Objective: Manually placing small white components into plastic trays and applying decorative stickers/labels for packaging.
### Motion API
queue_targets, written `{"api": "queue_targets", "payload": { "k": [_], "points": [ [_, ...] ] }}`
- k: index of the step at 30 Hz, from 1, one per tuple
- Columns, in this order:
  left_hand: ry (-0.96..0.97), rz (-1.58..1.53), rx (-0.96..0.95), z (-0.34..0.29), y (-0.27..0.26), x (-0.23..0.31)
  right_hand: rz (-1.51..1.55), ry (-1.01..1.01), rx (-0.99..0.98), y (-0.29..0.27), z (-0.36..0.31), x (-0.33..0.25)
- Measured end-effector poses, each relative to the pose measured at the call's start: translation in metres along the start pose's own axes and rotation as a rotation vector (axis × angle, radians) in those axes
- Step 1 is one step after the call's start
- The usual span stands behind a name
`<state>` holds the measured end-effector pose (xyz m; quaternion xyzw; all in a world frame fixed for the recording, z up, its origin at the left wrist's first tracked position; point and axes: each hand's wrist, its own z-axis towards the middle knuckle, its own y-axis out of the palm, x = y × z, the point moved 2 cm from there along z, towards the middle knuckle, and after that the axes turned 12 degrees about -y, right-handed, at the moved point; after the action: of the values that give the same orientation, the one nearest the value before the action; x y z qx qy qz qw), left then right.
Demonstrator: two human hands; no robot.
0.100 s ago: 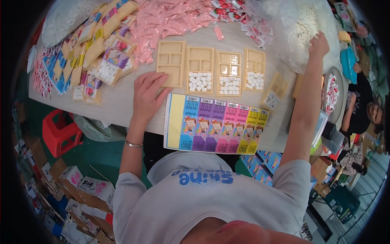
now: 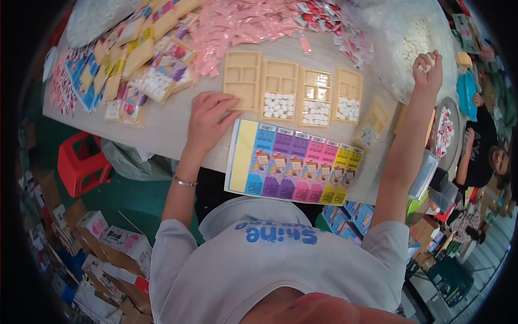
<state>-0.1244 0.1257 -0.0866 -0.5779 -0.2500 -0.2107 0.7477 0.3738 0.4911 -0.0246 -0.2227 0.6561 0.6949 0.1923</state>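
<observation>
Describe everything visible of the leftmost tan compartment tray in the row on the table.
The leftmost tan compartment tray is a flat rectangular piece, plastic by its look, divided into several compartments of unequal size, all of them empty. It lies flat on the pale table at the left end of a row of four such trays, edge to edge with the tan neighbouring tray that holds small white blocks. The left hand rests palm down, its fingertips on the tray's lower left corner. Pink packets lie just beyond it.

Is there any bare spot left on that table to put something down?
Yes: bare table lies left of the left hand, below the yellow packs. A thin strip runs between the trays and the colourful sheet. The far side is crowded with pink packets and a bag by the right hand.
</observation>
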Motion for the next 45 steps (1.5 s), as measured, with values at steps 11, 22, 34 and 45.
{"api": "queue_targets", "payload": {
  "k": [11, 22, 34, 45],
  "points": [
    [-0.019, -0.054, 0.074, 0.005, -0.002, 0.001, -0.171, 0.249, 0.014, 0.174, -0.224, 0.319],
    [-0.014, -0.093, 0.075, 0.005, -0.004, -0.001, -0.686, -0.073, -0.423, 0.167, -0.252, 0.341],
    [-0.132, -0.197, 0.172, 0.004, -0.002, -0.001, -0.941, -0.06, -0.678, 0.177, -0.264, 0.317],
    [0.01, -0.02, 0.097, 0.003, -0.006, 0.002, -1.71, -0.509, -0.794, 0.173, -0.269, 0.28]
  ]
}}
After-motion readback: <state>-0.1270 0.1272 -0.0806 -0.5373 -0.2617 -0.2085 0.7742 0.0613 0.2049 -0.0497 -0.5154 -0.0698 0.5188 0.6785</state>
